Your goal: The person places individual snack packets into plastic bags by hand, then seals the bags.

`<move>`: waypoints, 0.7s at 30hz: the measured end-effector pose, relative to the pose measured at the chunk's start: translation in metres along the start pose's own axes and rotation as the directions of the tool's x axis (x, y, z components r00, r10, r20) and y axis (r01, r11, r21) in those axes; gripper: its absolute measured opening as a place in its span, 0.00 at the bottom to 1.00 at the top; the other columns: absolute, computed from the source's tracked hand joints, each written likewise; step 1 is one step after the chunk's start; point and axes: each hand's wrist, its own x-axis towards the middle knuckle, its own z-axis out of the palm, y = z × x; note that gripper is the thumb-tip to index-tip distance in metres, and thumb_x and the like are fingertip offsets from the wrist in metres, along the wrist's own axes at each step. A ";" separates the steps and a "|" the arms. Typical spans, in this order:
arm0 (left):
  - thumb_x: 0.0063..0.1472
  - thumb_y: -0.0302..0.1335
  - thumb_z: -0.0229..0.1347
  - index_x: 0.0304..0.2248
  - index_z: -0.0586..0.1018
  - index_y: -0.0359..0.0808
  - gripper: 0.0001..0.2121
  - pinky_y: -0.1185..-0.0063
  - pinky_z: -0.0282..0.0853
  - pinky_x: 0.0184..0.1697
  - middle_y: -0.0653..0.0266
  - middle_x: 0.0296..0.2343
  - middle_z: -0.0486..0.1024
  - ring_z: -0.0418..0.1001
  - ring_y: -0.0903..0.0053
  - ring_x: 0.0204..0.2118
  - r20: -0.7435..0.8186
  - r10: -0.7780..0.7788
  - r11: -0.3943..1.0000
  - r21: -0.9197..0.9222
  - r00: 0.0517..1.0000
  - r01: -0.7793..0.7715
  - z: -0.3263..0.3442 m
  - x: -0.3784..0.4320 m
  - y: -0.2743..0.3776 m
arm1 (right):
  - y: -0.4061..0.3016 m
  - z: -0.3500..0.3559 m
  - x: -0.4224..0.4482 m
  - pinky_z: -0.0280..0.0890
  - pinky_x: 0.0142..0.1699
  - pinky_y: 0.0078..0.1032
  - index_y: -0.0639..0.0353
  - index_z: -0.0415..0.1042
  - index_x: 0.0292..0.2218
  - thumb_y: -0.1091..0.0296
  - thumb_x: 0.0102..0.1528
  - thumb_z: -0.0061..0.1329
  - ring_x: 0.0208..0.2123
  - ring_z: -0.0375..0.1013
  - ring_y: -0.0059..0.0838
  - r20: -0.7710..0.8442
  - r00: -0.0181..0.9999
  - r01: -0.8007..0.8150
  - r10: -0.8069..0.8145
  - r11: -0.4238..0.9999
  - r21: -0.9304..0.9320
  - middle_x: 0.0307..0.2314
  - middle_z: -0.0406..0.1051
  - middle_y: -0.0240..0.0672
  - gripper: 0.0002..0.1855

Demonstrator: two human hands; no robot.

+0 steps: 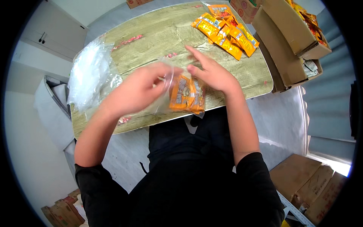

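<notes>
Before me, at the near edge of the table, a clear plastic bag [162, 103] lies with orange snack packets [183, 95] inside it. My left hand [150, 82], blurred, is at the bag's left side, with clear film between thumb and fingers. Above the packets' right side is my right hand [211, 72], its thumb and fingers apart and nothing seen between them. Whether its underside touches the bag is hidden. A stack of clear plastic bags [90, 75] lies at the table's left end. Loose orange and yellow packets [227, 34] are heaped at the far right.
The wood-patterned table [153, 31] has a curved rim. Open cardboard boxes [279, 42] stand against its right side, the upper one holding more orange packets [312, 21]. Closed cardboard boxes [296, 176] sit on the floor at lower right. A grey folded fabric item [52, 110] stands left of the table.
</notes>
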 end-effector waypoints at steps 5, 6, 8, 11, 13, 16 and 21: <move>0.69 0.38 0.50 0.50 0.77 0.31 0.19 0.74 0.65 0.57 0.59 0.49 0.75 0.72 0.73 0.51 -0.175 -0.182 0.893 -0.441 0.968 0.088 -0.023 -0.004 -0.042 | 0.021 0.006 -0.007 0.63 0.57 0.31 0.50 0.50 0.67 0.57 0.57 0.56 0.50 0.72 0.36 0.246 0.966 -0.170 0.077 0.908 0.384 0.46 0.73 0.46 0.43; 0.69 0.38 0.51 0.50 0.77 0.32 0.19 0.74 0.64 0.57 0.60 0.49 0.75 0.71 0.72 0.52 -0.283 -0.218 0.953 -0.267 0.934 0.141 -0.014 -0.007 -0.054 | 0.010 0.005 -0.014 0.64 0.56 0.30 0.51 0.51 0.67 0.57 0.55 0.58 0.49 0.72 0.35 0.266 0.951 -0.230 0.155 0.933 0.278 0.45 0.73 0.46 0.44; 0.68 0.39 0.52 0.51 0.77 0.34 0.19 0.74 0.63 0.58 0.60 0.49 0.75 0.71 0.72 0.52 -0.393 -0.223 0.975 -0.078 0.892 0.210 -0.002 -0.008 -0.081 | 0.013 0.014 -0.024 0.68 0.49 0.28 0.56 0.56 0.64 0.58 0.50 0.64 0.40 0.73 0.31 0.207 0.955 -0.244 0.213 0.960 0.138 0.39 0.74 0.43 0.46; 0.66 0.39 0.56 0.40 0.77 0.38 0.13 0.73 0.66 0.52 0.69 0.38 0.77 0.72 0.79 0.46 -0.003 -0.506 0.609 -0.709 0.862 0.356 0.010 -0.013 -0.124 | 0.004 0.019 -0.029 0.68 0.42 0.27 0.59 0.61 0.61 0.57 0.49 0.65 0.34 0.72 0.29 0.207 0.916 -0.371 0.343 0.921 0.120 0.34 0.72 0.40 0.43; 0.66 0.36 0.55 0.35 0.76 0.39 0.09 0.74 0.68 0.46 0.70 0.34 0.76 0.73 0.82 0.41 -0.004 -0.533 0.604 -0.703 0.846 0.377 0.013 -0.009 -0.120 | -0.004 0.019 -0.040 0.68 0.38 0.26 0.62 0.64 0.59 0.58 0.48 0.65 0.31 0.70 0.26 0.163 0.918 -0.381 0.361 0.916 0.123 0.31 0.70 0.37 0.41; 0.67 0.31 0.55 0.35 0.76 0.38 0.06 0.81 0.71 0.35 0.67 0.34 0.77 0.76 0.82 0.33 0.088 -0.581 0.522 -0.723 0.809 0.453 0.013 -0.010 -0.123 | -0.007 0.023 -0.056 0.68 0.39 0.24 0.61 0.62 0.60 0.58 0.49 0.65 0.29 0.69 0.25 0.133 0.938 -0.326 0.321 0.945 0.016 0.32 0.69 0.38 0.43; 0.65 0.26 0.55 0.34 0.76 0.35 0.04 0.81 0.72 0.37 0.66 0.31 0.79 0.76 0.82 0.31 -0.206 -0.479 0.632 -0.755 0.853 0.173 0.027 0.002 -0.130 | -0.006 0.025 -0.048 0.68 0.41 0.23 0.60 0.58 0.63 0.56 0.52 0.63 0.30 0.70 0.24 0.091 0.932 -0.362 0.351 0.918 0.162 0.36 0.71 0.38 0.44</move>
